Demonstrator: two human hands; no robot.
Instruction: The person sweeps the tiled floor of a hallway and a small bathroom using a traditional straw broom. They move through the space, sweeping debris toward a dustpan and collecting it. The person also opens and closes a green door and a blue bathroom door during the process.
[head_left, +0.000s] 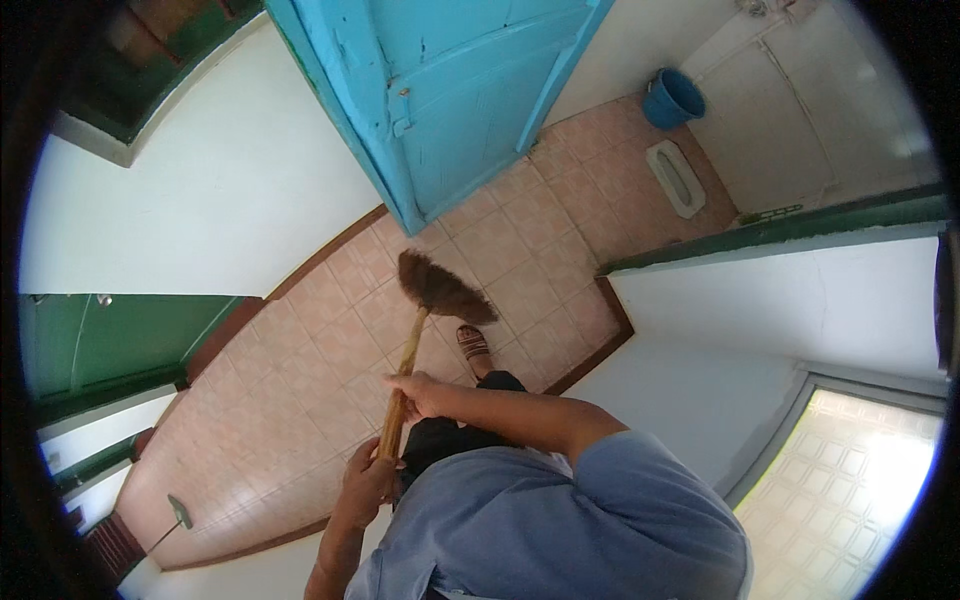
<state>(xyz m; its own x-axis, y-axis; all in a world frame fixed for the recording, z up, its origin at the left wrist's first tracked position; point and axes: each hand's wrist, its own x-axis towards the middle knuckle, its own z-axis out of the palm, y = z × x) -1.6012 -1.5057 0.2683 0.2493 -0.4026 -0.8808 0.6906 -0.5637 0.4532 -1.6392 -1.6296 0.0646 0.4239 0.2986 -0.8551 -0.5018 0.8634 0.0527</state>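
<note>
Both my hands grip the wooden handle (409, 349) of a broom. My left hand (369, 480) holds it low in the view, near the end of the handle by my body. Farther along, towards the head, my right hand (420, 395) is closed round the same handle. The broom's dark bristle head (444, 286) is over the pink tiled floor (315, 360), just beyond my sandalled foot (472, 343) and near the lower corner of a blue door (457, 112). Whether the bristles touch the tiles I cannot tell.
Beyond the blue door are a squat toilet (677, 178) and a blue bucket (673, 99). A white wall with a brown skirting (596, 352) runs on the right, beside a bright patterned window (840, 487). Down the corridor a green-headed long-handled tool (180, 511) lies or leans.
</note>
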